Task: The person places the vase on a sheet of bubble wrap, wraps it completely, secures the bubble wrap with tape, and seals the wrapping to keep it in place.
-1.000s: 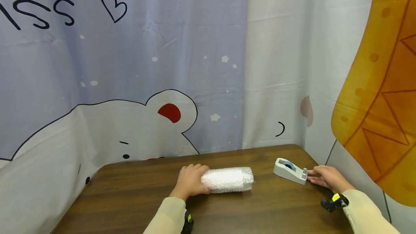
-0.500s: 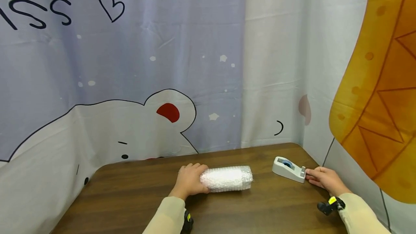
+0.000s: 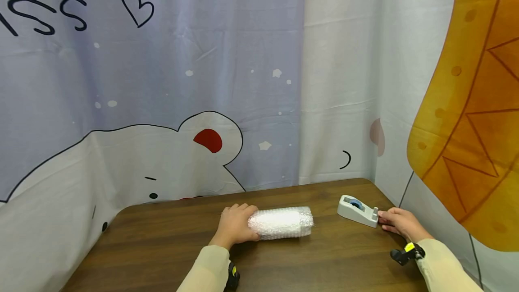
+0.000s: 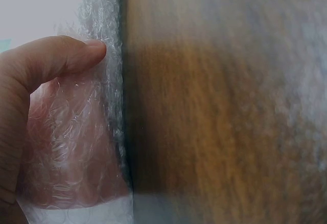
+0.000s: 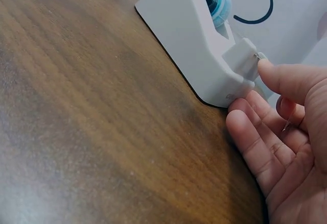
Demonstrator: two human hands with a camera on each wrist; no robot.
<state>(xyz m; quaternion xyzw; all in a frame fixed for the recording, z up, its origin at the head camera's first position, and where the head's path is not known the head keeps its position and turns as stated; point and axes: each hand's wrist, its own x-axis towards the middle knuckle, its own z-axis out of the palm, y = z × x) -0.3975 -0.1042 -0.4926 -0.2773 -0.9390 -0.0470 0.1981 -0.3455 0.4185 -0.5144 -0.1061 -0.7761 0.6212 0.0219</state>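
A cylinder-shaped bundle in clear bubble wrap lies on the wooden table. My left hand grips its left end; the left wrist view shows the thumb over the bubble wrap. What is inside the wrap cannot be made out. At the right stands a white tape dispenser with a blue-cored roll of tape. My right hand is at its front end. Thumb and bent index finger pinch a clear strip of tape by the cutter, while the other fingers reach toward the dispenser's base.
The brown wooden table extends under both hands. Behind it hangs a printed curtain, which also closes off the right side. A black wrist camera is strapped to the right wrist.
The whole head view has shifted slightly. My left hand stays on the wrapped bundle, and my right hand stays at the dispenser's front with barely any movement.
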